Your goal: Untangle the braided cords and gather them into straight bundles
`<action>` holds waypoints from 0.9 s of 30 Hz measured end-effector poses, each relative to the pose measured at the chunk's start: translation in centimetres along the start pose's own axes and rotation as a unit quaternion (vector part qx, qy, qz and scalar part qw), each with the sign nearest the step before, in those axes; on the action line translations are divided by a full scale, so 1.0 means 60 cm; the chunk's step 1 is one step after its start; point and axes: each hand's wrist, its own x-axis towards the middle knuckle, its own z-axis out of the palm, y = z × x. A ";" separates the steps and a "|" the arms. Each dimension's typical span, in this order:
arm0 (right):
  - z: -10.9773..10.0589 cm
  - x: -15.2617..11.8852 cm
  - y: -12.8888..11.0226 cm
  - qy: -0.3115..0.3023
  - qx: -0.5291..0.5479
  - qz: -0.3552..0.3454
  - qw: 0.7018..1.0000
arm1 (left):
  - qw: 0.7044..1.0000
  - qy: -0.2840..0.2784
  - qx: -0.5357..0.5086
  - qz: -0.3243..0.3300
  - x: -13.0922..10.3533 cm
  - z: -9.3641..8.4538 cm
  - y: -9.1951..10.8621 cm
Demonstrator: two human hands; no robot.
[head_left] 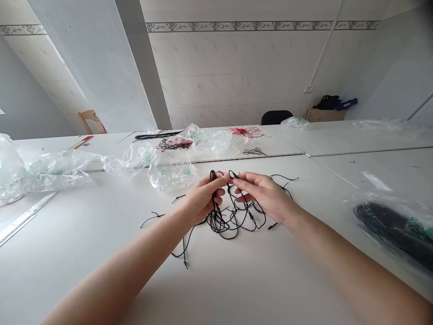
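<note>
Loops of thin black cord hang from my hands and spread over the white table, with knotted ends reaching out to both sides. My left hand is closed on a bunch of the cord loops, thumb and forefinger pinched together at the top. Right beside it, my right hand pinches a single stretch of the black cord between thumb and fingers. The fingertips of both hands nearly meet. What lies exactly between them is too small to make out.
Clear plastic bags lie beyond my hands and at the left. Scissors, red cords and black cords are farther back. A bag of black cord sits at the right, a metal ruler at the left.
</note>
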 end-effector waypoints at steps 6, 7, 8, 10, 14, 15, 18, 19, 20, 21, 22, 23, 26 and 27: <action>-0.003 0.006 0.008 0.033 0.014 -0.022 0.999 | 1.000 -0.012 0.004 0.013 0.002 -0.001 -0.007; -0.003 0.007 0.009 0.036 0.011 -0.023 0.999 | 1.000 -0.012 0.004 0.011 0.002 -0.001 -0.008; -0.004 0.007 0.010 0.038 0.008 -0.023 0.999 | 1.000 -0.012 0.004 0.007 0.002 -0.001 -0.008; -0.005 0.007 0.010 0.040 -0.004 -0.022 0.999 | 1.000 -0.008 0.003 -0.001 0.002 0.000 -0.007; -0.005 0.007 0.008 0.039 -0.027 -0.029 0.998 | 1.000 -0.009 0.007 -0.015 0.003 -0.001 -0.007; -0.006 0.007 0.007 0.040 -0.033 -0.031 0.998 | 1.000 -0.010 0.010 -0.017 0.003 -0.001 -0.008; -0.008 0.006 0.006 0.043 -0.063 -0.040 0.996 | 0.999 -0.014 0.025 -0.023 0.005 -0.003 -0.007; -0.009 0.005 0.005 0.046 -0.077 -0.044 0.995 | 0.999 -0.014 0.031 -0.024 0.005 -0.003 -0.007; -0.010 0.004 0.004 0.049 -0.092 -0.050 0.993 | 0.999 -0.014 0.036 -0.024 0.006 -0.004 -0.007; -0.010 0.003 0.003 0.052 -0.107 -0.055 0.991 | 0.999 -0.013 0.039 -0.023 0.006 -0.004 -0.006; -0.010 0.002 0.001 0.054 -0.121 -0.060 0.989 | 0.999 -0.011 0.039 -0.020 0.006 -0.005 -0.006; -0.010 0.000 0.000 0.053 -0.133 -0.064 0.988 | 0.999 -0.009 0.037 -0.014 0.006 -0.005 -0.005; -0.006 -0.004 -0.003 0.050 -0.141 -0.071 0.986 | 1.000 -0.005 0.029 -0.001 0.005 -0.005 -0.005; -0.005 -0.005 -0.003 0.051 -0.139 -0.072 0.986 | 1.000 -0.004 0.028 0.001 0.005 -0.005 -0.005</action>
